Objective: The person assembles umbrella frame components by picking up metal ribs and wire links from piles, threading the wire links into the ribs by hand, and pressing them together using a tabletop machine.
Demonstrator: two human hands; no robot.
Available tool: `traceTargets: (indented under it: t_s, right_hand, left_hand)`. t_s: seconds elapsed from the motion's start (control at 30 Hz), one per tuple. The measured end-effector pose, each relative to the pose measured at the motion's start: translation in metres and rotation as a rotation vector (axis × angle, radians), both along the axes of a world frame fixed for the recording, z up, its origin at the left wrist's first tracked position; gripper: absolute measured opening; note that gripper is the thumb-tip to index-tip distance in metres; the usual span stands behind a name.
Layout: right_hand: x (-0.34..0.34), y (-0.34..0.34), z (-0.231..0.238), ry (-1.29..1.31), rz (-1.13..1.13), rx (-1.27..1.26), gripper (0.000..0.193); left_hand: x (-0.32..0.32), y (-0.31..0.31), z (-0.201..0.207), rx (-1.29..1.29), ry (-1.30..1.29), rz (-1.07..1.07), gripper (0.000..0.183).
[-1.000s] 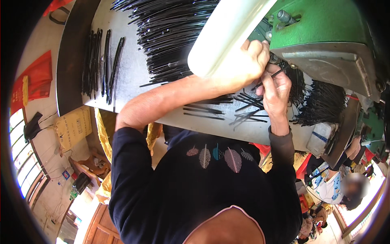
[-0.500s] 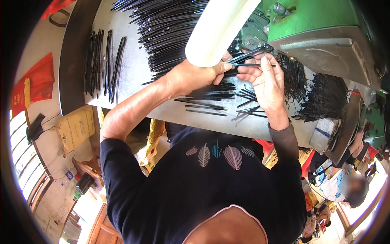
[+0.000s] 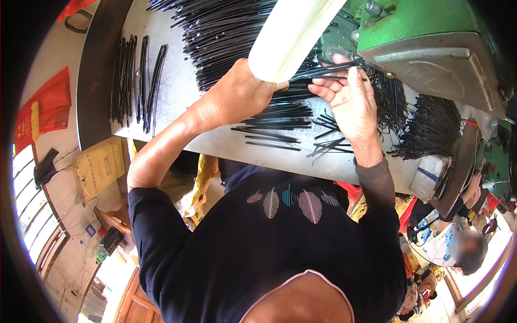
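Observation:
Several thin black strips [image 3: 326, 70] run between my two hands, close to the green machine [image 3: 420, 19]. My right hand [image 3: 350, 105] pinches them near their right end, its thumb over them and the other fingers partly spread below. My left hand [image 3: 234, 97] is closed at their left end; a white tube-shaped lamp [image 3: 296, 37] hides part of its fingers. Beneath and behind my hands lies a dense pile of black strips [image 3: 226, 46] on the metal table [image 3: 177, 99]. More loose strips [image 3: 272, 129] lie nearer to me.
The machine's grey metal housing [image 3: 441, 67] hangs right of my right hand. A tangled black bundle [image 3: 431, 126] and a pale box [image 3: 431, 175] sit at the table's right side. Separate strips [image 3: 142, 83] lie at the left. Another person [image 3: 444, 245] is at far right.
My left hand has moved left, away from my right hand, and its fingers have gone further behind the lamp. My right hand has stayed nearly in place by the machine.

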State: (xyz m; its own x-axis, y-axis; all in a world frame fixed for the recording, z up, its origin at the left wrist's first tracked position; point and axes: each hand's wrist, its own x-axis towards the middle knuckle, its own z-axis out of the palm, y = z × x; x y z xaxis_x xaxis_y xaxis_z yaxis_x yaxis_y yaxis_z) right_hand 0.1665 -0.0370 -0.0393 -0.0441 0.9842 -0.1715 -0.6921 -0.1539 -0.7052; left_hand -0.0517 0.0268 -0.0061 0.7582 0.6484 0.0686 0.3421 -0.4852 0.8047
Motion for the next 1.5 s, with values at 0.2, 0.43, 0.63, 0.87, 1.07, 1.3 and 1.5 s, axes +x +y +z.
traceTargets:
  t_s: [0.2, 0.43, 0.63, 0.87, 1.07, 1.3, 1.5]
  right_hand:
    - [0.026, -0.016, -0.004, 0.008, -0.208, 0.061, 0.03]
    - [0.058, -0.009, -0.013, 0.045, -0.395, 0.023, 0.031]
    - [0.056, -0.005, -0.015, -0.06, -0.315, 0.156, 0.032]
    - [0.052, -0.005, -0.01, -0.145, -0.354, 0.127, 0.033]
    - [0.055, -0.008, -0.009, -0.114, -0.376, 0.112, 0.032]
    - [0.048, -0.004, -0.008, -0.127, -0.37, 0.142, 0.029]
    - [0.05, -0.006, -0.011, -0.154, -0.392, 0.109, 0.03]
  left_hand:
    - [0.022, -0.001, 0.014, -0.639, -0.294, 0.226, 0.021]
    - [0.074, -0.012, -0.006, -1.313, -0.973, 0.445, 0.023]
    - [0.088, -0.003, -0.013, -1.224, -1.03, 0.559, 0.017]
    - [0.099, -0.008, -0.019, -1.035, -1.08, 0.582, 0.021]
    - [0.103, -0.008, -0.021, -1.021, -1.094, 0.544, 0.02]
    - [0.097, -0.007, -0.025, -1.025, -1.114, 0.553, 0.017]
    - [0.1, -0.008, -0.029, -0.948, -1.082, 0.536, 0.017]
